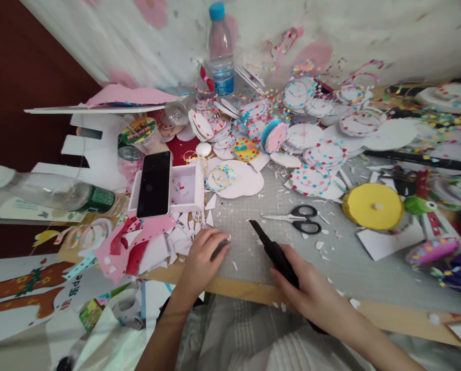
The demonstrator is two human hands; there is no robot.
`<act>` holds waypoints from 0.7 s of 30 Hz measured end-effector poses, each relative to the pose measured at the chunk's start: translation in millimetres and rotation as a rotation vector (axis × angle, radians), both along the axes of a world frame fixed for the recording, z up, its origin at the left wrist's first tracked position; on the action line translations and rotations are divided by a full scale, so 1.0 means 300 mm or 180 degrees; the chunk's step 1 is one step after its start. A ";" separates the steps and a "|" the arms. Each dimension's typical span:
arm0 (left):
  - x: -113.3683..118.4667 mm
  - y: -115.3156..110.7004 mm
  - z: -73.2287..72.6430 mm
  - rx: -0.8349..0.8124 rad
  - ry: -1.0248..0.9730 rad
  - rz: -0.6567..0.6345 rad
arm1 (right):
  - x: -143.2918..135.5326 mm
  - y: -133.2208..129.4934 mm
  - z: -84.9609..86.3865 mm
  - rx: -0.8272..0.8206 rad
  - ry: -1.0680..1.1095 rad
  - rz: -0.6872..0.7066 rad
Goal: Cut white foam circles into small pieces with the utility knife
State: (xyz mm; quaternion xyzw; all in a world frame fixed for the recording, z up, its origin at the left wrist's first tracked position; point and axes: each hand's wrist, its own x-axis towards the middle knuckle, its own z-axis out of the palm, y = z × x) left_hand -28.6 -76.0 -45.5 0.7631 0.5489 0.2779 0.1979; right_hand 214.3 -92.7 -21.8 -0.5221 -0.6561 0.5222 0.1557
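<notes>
My right hand is wrapped round a black utility knife, whose dark blade points up and to the left over the grey cutting mat. My left hand is at the mat's near left, thumb and forefinger pinched on a small white scrap. Black-handled scissors lie half open just beyond the knife. Further back is a white cloud-shaped piece with a ring of coloured dots on it. White cut scraps are heaped left of my left hand.
A phone rests on a white box. Decorated round pieces crowd the back, near an upright water bottle. Another bottle lies at the left. A yellow disc sits at the right. The table's wooden edge runs along the front.
</notes>
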 end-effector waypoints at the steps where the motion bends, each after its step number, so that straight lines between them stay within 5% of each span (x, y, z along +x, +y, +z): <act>1: 0.002 0.001 -0.001 -0.0008 -0.0042 0.0006 | -0.003 -0.002 0.001 -0.0055 -0.0028 0.0054; 21: 0.033 0.057 0.018 -0.0227 0.0125 -0.0225 | -0.006 -0.008 -0.043 -0.0590 0.0690 -0.0537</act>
